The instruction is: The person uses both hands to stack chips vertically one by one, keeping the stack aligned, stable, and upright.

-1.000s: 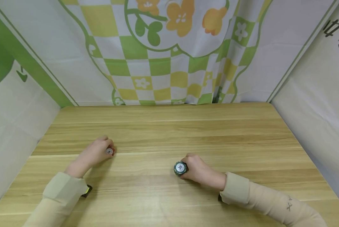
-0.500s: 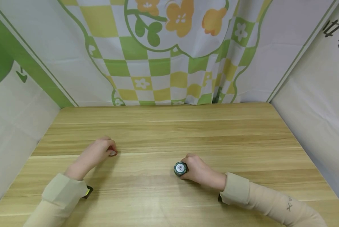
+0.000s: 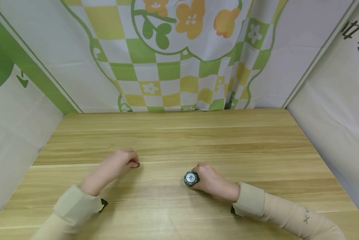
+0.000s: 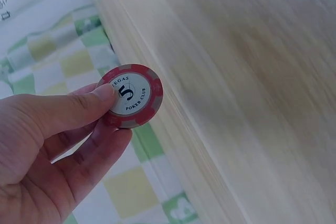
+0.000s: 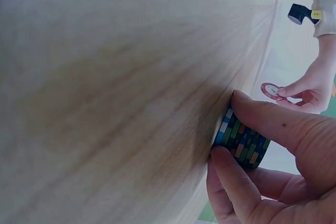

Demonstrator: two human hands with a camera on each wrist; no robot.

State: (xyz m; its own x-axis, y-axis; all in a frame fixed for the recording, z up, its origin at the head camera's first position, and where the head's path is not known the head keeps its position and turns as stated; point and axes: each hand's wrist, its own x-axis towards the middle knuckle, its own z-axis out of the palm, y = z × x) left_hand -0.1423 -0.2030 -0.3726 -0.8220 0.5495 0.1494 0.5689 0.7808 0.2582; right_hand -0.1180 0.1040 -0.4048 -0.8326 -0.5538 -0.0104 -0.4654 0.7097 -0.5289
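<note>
My left hand (image 3: 114,168) pinches a red poker chip (image 4: 149,101) between thumb and fingers, raised over the table. Its white centre reads 5 in the left wrist view; from the head only a thin red edge (image 3: 137,165) shows. My right hand (image 3: 212,180) grips a stack of poker chips (image 5: 242,142) by its sides. The stack stands upright on the table, and its top chip (image 3: 190,178) is dark green with a white centre marked 20. Green, blue and white bands run along the stack's side in the right wrist view.
The wooden table (image 3: 179,140) spans the space beneath both hands. A checked green, yellow and white cloth (image 3: 167,70) hangs behind its far edge. Pale cloth walls flank it, and each wrist carries a small dark device, such as the left one (image 3: 103,205).
My left hand has moved to the right with the red chip and tipped it, so its face no longer shows from the head. My right hand and the stack have stayed still.
</note>
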